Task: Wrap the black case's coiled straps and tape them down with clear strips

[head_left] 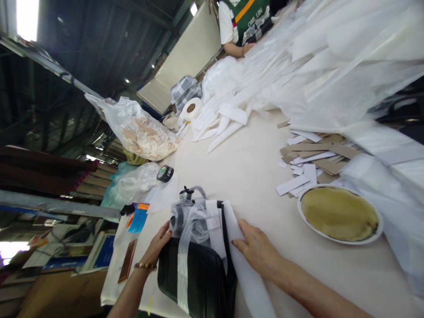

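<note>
A black bag (pixel 198 278) lies on the cream table (pixel 251 172) close to me, with white strips of material (pixel 217 234) laid over it and clear plastic wrapping (pixel 188 216) bunched at its far end. My left hand (pixel 155 247) rests against the bag's left edge, fingers curled on it. My right hand (pixel 256 249) lies flat, fingers stretched, pressing a long white strip (pixel 245 269) on the bag's right side.
A white bowl of yellowish paste (pixel 339 214) stands to the right. White and brown strips (pixel 311 161) lie beyond it. Sheets of white material (pixel 331 57) pile at the back right. A tape roll (pixel 164 173), plastic bags (pixel 142 130) and a phone (pixel 127 260) sit left. A co-worker (pixel 241 22) works at the far end.
</note>
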`<state>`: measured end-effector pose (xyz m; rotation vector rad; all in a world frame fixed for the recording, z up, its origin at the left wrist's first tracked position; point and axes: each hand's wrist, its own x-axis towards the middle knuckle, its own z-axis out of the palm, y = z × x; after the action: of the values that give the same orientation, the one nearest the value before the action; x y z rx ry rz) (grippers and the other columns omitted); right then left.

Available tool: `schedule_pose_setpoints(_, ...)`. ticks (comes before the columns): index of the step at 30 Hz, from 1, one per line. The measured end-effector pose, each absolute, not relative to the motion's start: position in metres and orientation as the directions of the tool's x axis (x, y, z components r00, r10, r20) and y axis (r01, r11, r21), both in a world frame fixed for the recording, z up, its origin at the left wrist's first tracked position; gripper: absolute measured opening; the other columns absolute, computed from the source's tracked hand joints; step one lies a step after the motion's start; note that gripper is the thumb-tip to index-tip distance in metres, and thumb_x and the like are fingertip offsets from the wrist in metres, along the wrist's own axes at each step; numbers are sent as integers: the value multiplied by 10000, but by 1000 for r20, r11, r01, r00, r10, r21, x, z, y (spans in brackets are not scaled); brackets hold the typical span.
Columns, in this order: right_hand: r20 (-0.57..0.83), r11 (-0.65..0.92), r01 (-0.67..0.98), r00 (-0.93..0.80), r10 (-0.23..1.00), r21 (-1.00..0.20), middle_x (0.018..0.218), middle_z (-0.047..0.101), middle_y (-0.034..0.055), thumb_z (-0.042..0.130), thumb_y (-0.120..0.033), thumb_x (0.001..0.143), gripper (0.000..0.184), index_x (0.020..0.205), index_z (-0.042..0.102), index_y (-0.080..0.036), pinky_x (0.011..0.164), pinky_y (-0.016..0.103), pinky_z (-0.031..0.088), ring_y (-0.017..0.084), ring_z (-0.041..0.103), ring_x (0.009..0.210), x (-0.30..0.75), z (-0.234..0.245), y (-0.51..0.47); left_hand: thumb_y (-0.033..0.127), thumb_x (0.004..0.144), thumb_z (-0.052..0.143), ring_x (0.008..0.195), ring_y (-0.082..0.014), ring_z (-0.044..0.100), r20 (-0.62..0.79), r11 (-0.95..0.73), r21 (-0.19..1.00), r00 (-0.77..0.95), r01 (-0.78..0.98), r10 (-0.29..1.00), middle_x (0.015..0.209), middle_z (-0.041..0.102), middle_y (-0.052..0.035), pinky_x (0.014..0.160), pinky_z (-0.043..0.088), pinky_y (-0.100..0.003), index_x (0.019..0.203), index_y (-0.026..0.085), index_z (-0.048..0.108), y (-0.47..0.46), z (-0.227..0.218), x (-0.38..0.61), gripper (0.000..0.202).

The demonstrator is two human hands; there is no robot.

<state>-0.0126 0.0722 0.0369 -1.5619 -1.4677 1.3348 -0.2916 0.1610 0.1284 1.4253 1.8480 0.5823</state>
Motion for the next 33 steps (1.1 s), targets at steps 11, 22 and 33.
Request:
schedule_pose_setpoints(11,-1,28,390,-75,997,-920,782,598,71,329,-109,812,195,917,483,-168,724,314,431,205,577,756,-36,12,68,462,428,823,865,-299,634,-549,508,734,-47,451,835,969,667,-95,694,535,-331,933,153,616,163,100,-307,627)
schedule_pose_setpoints(22,-33,-10,511,-34,999,-860,1008,623,146,339,-176,847,354,1178,454,-127,699,381,506,253,620,832,-12,31,54,427,448,824,957,-304,605,-487,491,775,-120,399,865,895,691,-47,740,526,-318,1035,171,595,162,85,-317,680)
schedule_pose_setpoints(33,105,109,356,-31,994,-928,1088,611,229,242,-111,854,508,1338,276,41,833,393,499,268,598,1003,-33,12,78,399,468,836,961,-294,609,-586,562,750,-43,349,809,986,673,-56,799,519,-342,1035,194,598,163,89,-320,648)
